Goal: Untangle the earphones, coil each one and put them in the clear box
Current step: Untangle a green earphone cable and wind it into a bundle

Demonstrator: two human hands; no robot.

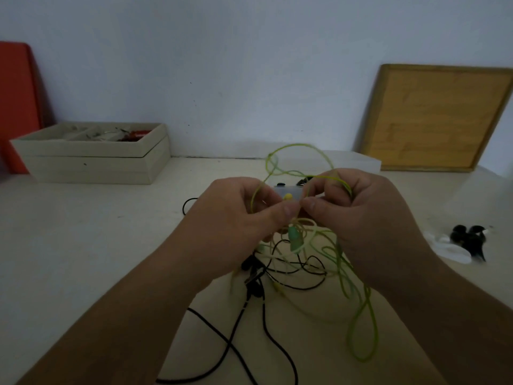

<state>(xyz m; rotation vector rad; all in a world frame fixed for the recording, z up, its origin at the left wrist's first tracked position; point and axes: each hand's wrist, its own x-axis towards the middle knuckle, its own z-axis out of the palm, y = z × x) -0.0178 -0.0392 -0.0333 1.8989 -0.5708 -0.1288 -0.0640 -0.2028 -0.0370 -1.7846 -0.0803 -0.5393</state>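
Note:
Both hands are raised above the table centre, working a tangle of thin earphone cables. My left hand pinches the green-yellow cable near a small yellow earbud. My right hand pinches the same cable just to the right, thumb tip almost touching the left thumb. Loops of the green cable rise above the hands and hang below the right wrist. A pale cream cable and a black earphone cable lie tangled on the table underneath. The clear box stands behind the hands, partly hidden.
A beige divided tray with small items sits at the back left beside a red board. A wooden board leans on the wall at the back right. Black clips and white pieces lie at the right.

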